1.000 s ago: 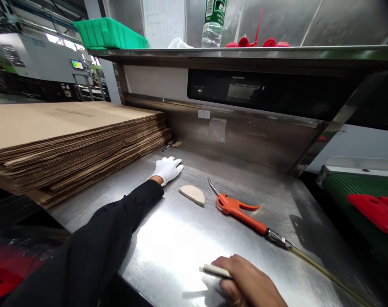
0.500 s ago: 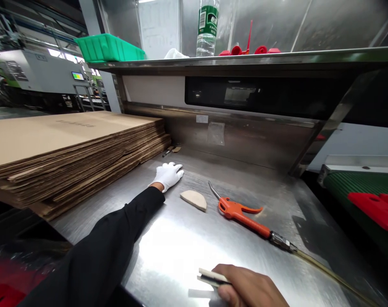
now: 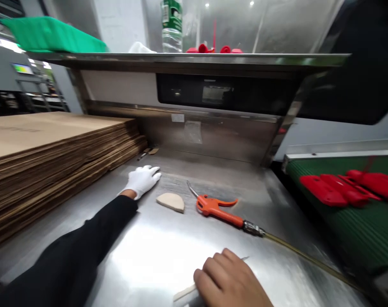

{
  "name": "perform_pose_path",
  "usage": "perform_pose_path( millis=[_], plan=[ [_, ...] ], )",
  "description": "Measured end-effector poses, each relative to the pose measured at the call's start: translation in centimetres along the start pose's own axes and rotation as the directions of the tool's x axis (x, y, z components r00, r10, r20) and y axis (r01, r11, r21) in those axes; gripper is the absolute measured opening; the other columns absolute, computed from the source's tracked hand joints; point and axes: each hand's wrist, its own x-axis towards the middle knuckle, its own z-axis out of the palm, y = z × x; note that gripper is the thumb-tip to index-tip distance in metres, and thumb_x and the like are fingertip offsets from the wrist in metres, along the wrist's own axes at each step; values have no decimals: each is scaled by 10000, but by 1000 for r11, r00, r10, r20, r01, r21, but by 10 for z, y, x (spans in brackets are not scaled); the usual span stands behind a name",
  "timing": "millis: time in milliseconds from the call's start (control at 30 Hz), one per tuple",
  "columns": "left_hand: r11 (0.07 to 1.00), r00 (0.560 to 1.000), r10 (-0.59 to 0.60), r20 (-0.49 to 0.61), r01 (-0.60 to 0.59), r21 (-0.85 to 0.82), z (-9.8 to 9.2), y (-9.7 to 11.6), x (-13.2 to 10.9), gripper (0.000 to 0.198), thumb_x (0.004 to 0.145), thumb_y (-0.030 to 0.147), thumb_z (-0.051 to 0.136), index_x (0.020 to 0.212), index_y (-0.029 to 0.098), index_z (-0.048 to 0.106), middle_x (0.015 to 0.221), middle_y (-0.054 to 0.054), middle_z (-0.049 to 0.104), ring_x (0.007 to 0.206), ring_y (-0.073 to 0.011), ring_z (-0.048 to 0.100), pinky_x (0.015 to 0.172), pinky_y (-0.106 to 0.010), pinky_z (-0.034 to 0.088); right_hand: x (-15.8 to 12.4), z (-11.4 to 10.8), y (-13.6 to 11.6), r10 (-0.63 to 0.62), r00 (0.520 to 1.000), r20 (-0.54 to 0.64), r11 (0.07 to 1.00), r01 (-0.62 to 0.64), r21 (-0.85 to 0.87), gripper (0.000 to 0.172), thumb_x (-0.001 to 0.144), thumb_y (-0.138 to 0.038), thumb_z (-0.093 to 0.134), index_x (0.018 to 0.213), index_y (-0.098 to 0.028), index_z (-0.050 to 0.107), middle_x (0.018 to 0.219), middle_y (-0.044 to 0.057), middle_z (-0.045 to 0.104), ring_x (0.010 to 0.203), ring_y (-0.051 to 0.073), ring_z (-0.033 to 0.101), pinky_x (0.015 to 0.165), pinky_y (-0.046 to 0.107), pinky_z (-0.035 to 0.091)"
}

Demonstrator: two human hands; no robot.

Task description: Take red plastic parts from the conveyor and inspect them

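Head view: right hand (image 3: pixel 230 279) covers thin pale flat strip (image 3: pixel 185 292), ends showing.

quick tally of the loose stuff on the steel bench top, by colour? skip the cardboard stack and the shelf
Orange: 1, air blow gun
Beige: 1, half-round pad
White: 1, flat strip under the bare right hand
Dark: 1, small pen-like item by the back wall
Total: 4
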Motion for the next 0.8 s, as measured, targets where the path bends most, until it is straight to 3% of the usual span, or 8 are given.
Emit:
perform_pose_path(
  millis=[100,200,400,667,800],
  plan=[
    [1000,1000,6,12,-6,4,2,-3,6,520,994,537,356,1395,273,554,1460,-113,538,1258,-367,540,965,-562,470,6,7,-4,90,991,-101,992,-98,-79,218,739,-18,470,614,-197,486,554,-12,410,535,160,338,582,347,209],
    [1000,1000,13,22,-13,13,5,-8,11,597,981,564,248,1423,287,537,1484,-111,526,1273,-410,522,947,-540,469,4,12,-3,47,992,-119,994,-58,-91,167,701,-61,506,610,-196,471,542,-21,378,515,147,325,559,343,196],
    [999,998,0,62,-3,41,9,-13,16,658,966,602,182,1453,292,497,1527,-112,480,1310,-412,491,971,-520,449,-4,12,3,26,997,-70,999,-28,-28,91,660,-134,533,671,-202,474,566,-29,391,502,134,337,526,329,217],
    [1000,997,-2,82,0,27,5,-11,16,588,1001,584,258,1458,280,469,1520,-101,465,1313,-354,482,1002,-546,434,-9,14,7,27,999,35,998,-29,61,63,785,-201,577,796,-220,518,584,-46,435,494,133,399,501,303,299],
    [1000,996,-5,90,2,27,3,-11,16,582,1002,586,285,1456,271,468,1518,-101,461,1317,-340,478,1015,-552,427,-13,17,7,16,993,119,993,-29,113,125,844,-316,628,877,-253,525,576,-72,421,474,134,410,453,293,280]
  ],
)
